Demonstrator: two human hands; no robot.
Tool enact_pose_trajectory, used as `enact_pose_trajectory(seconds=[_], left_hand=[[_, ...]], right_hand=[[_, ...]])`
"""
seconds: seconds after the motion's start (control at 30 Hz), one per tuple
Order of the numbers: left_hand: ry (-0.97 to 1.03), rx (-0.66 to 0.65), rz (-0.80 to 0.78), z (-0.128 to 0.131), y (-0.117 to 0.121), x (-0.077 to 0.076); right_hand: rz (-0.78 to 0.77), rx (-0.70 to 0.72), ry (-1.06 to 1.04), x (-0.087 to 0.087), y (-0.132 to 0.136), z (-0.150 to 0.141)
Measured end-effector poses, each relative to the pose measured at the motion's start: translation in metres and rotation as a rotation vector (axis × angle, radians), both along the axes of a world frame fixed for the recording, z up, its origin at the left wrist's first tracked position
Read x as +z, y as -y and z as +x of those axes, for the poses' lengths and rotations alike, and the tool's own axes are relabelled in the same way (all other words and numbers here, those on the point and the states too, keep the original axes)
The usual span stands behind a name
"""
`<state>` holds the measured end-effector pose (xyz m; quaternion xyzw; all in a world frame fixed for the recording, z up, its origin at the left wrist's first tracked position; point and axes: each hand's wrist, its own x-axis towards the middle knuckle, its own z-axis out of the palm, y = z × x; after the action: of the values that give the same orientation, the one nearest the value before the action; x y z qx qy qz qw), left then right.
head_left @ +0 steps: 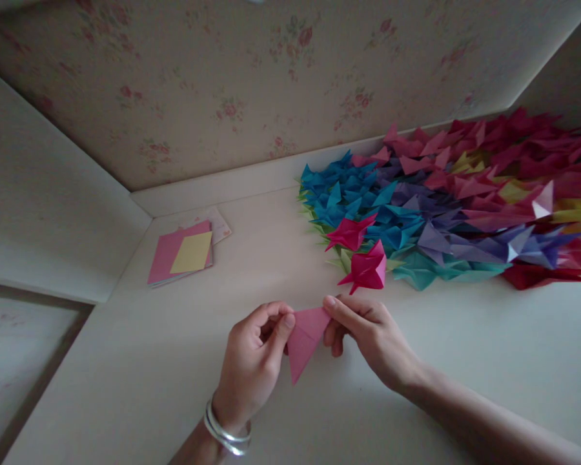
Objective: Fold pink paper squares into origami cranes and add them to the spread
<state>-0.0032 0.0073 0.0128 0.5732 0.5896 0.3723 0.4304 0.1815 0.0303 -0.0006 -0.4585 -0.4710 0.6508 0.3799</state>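
A small pink sheet of origami paper [306,339], folded into a triangle, is held up over the white table with one point downward. My left hand [259,361] pinches its upper left corner between thumb and fingers. At the upper right corner, my right hand [368,336] grips the paper with its thumb on top and the fingers curled behind. Just beyond my right hand lie two magenta folded paper cranes [369,268], at the near edge of a large heap of cranes.
The heap of folded cranes [401,223] in blue, purple, pink, red and yellow spreads over the right back of the table [140,361]. At the left back lies a stack of pink paper squares [162,255] topped by a yellow square [192,252]. A flowered wall [252,84] rises behind.
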Motion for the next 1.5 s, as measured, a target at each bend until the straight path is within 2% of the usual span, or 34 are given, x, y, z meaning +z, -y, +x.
enact_pose_trajectory(seconds=[0.17,0.27,0.37,0.57,0.77,1.0,1.13,1.3,1.4,1.5], left_hand=[[0.006,0.019,0.020,0.000,0.000,0.003],[0.017,0.039,0.036,0.001,-0.001,0.002],[0.005,0.048,0.066,0.002,0.000,0.000],[-0.049,0.052,0.105,0.001,0.001,-0.003],[-0.069,0.096,0.114,-0.001,0.000,-0.004],[-0.069,0.100,0.095,0.001,-0.004,-0.005],[-0.094,0.161,0.128,0.000,-0.004,-0.007],[-0.159,0.143,0.173,-0.004,-0.001,-0.008],[-0.153,0.120,0.154,-0.003,0.000,-0.009],[-0.054,0.120,0.111,0.000,0.000,-0.008]], right_hand=[[0.006,0.003,-0.005,-0.003,0.000,-0.005],[-0.038,0.149,-0.076,-0.003,0.004,-0.009],[-0.079,0.258,-0.036,-0.003,0.010,-0.013],[-0.105,0.245,-0.086,-0.004,0.015,-0.017],[-0.153,0.332,-0.197,-0.001,0.014,-0.021],[-0.085,0.281,-0.101,-0.009,0.015,-0.020],[0.002,0.229,-0.154,-0.008,0.012,-0.013],[0.031,-0.002,-0.254,0.000,0.007,-0.006],[0.044,-0.067,-0.281,-0.002,0.005,-0.007],[0.087,-0.123,-0.225,-0.006,0.005,-0.009]])
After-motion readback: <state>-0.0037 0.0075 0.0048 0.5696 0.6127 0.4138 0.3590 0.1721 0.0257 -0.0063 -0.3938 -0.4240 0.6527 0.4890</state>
